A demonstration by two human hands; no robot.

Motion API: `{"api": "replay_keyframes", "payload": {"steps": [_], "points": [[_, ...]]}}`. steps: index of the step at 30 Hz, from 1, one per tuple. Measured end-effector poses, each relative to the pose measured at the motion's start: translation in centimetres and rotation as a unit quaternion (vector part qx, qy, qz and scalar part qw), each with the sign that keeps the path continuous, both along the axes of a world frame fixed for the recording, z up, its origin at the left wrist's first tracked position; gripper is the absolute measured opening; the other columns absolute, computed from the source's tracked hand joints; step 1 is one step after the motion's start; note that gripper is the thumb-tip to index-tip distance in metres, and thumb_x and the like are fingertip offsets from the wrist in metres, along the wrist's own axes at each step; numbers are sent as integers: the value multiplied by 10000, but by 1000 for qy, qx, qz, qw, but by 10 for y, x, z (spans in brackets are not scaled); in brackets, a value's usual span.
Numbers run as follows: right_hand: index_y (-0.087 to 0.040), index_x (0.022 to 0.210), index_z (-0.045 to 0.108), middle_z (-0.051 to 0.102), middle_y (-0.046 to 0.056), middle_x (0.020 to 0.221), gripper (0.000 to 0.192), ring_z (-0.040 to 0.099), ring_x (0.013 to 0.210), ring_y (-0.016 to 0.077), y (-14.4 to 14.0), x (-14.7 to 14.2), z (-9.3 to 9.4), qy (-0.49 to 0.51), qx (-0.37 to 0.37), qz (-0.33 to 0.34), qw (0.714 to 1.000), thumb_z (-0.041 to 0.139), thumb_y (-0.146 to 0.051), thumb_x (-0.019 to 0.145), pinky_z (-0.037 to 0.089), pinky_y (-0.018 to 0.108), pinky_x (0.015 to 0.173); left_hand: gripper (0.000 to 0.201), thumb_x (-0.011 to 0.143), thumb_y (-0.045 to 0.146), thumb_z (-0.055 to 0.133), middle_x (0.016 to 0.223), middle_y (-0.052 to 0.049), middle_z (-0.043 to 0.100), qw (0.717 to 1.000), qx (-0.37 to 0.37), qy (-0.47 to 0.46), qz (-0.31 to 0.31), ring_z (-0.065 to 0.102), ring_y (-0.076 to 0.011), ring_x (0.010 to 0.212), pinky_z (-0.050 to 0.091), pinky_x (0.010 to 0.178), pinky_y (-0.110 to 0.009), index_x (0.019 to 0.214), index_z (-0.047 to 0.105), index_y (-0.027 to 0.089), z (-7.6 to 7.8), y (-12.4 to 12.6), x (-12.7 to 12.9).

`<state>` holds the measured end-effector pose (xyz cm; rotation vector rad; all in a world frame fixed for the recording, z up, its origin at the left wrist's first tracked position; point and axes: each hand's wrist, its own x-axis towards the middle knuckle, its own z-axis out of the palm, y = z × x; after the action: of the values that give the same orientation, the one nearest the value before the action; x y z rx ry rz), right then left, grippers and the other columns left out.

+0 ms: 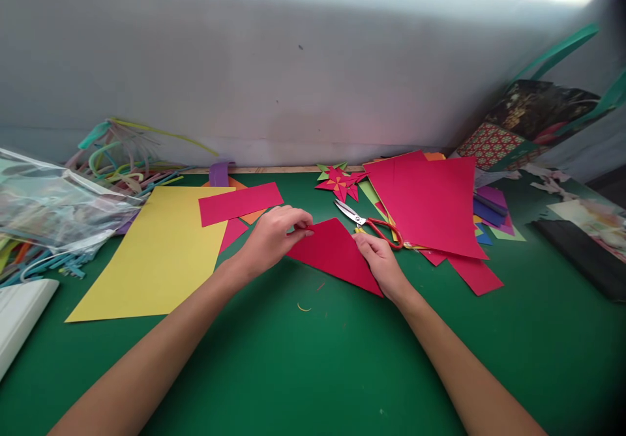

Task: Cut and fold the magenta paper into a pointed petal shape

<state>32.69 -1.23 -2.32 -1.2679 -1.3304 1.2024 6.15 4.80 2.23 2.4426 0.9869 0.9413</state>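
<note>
The red paper [337, 253] is clamped in the fingers of the left hand [274, 231] and right hand [384, 265], apparently for folding, and careful edge alignment seems called for.

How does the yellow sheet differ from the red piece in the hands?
The yellow sheet looks larger than the red piece. The yellow sheet lies on the green table, while the left hand and right hand hold the red piece. A red strip overlaps the yellow sheet; none lies on the red piece. Both have straight edges.
</note>
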Motion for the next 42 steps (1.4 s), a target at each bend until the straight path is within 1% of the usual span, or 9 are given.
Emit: {"api": "replay_keyframes", "payload": {"steps": [3,7,11,16,23,29,32,38,42], "points": [[-249,876,766,674,11,791,395,612,779,231,1,1,0,-23,4,11,1000,715,-639,906,504,339,724,106,1017,215,572,937,-38,752,999,28,23,-1,664,-191,869,497,791,-320,986,674,218,1,1,-2],[-258,1055,784,767,45,995,462,699,914,234,0,0,-1,92,-74,46,992,619,-680,961,540,336,800,220,1063,207,474,915,-47,746,995,74,70,-2,640,-187,840,475,780,-324,975,675,212,3,1,-4],[-269,1163,762,793,70,1125,501,739,1007,224,-3,-3,-3,161,-104,74,979,564,-695,991,552,345,882,271,1090,232,431,934,-60,754,992,85,91,-10,654,-192,869,463,765,-320,1001,686,213,2,1,-6],[-277,1183,757,806,56,1086,474,755,961,222,-6,-8,-3,172,-133,84,972,629,-677,964,568,335,850,265,1104,230,412,937,-52,756,985,110,124,-40,669,-194,889,456,837,-342,1096,677,223,-1,3,-10],[-274,1167,773,798,22,1000,379,720,870,203,-7,-9,0,178,-153,108,966,683,-585,970,540,292,756,309,1096,163,357,911,-67,691,978,122,162,-54,619,-202,872,428,729,-295,1175,652,213,5,-5,-6],[-282,1124,793,799,19,1013,312,727,913,210,-8,-10,1,228,-183,60,954,755,-522,929,563,303,789,339,1091,143,341,1030,-77,711,978,134,157,-39,653,-192,929,446,744,-281,1256,627,222,1,-6,-8],[-286,1147,794,804,21,1048,303,736,940,211,-8,-10,1,248,-192,63,947,762,-495,930,578,318,838,347,1078,124,358,1073,-73,709,978,134,155,-29,660,-185,952,436,728,-267,1298,602,234,-3,-5,-9],[-274,1083,807,819,23,1069,294,763,970,227,-6,-9,0,254,-205,38,944,807,-493,887,598,328,878,318,1057,84,356,1034,-57,702,972,149,178,-34,653,-171,901,385,661,-260,1194,610,219,1,-6,-9],[-276,1088,808,827,20,1064,327,774,996,238,-4,-8,-1,277,-223,15,935,814,-524,876,604,335,904,279,1067,104,365,1003,-39,685,973,136,185,-26,620,-148,805,341,615,-266,1156,602,220,0,-6,-9]]}}
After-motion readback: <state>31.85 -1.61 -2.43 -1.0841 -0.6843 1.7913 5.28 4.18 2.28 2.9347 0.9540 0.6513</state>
